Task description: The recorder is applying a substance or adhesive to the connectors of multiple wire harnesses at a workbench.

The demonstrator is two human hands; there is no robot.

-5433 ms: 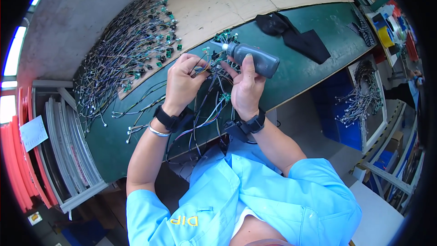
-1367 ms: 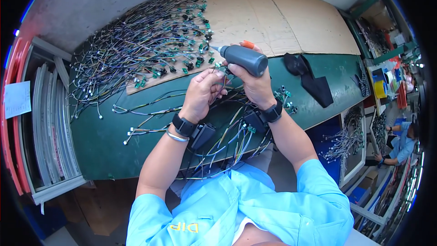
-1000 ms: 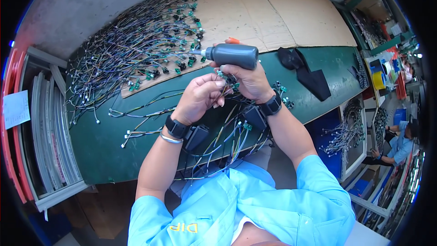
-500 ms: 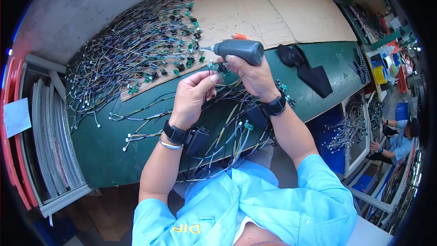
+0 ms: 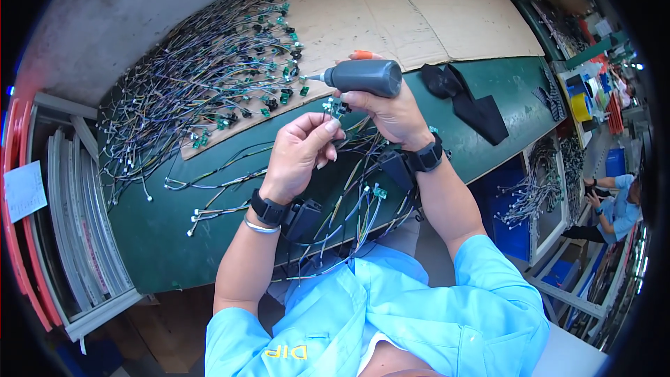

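Dark grey squeeze bottle [image 5: 373,78] in its grip, the person's right hand [image 5: 392,115] has its fingers wrapped round the body, nozzle aimed left, one fingertip capped in orange. Just below the nozzle, the left hand [image 5: 296,150] pinches a small green circuit piece [image 5: 331,107] between thumb and fingers; whether the right hand touches it too cannot be told. Both wrists wear black straps, the left also a silver bangle [image 5: 261,227]. Beneath the hands, loose wires [image 5: 342,216] run across the green table [image 5: 167,251] to its near edge. Farther out, a dense spread of wire harnesses [image 5: 202,63] lies to the left, partly on brown cardboard [image 5: 419,21]. Black cloth [image 5: 478,112] lies to the right of the bottle. At far left stands a rack of grey panels [image 5: 77,216]; at far right, a co-worker [image 5: 614,211] in light blue.
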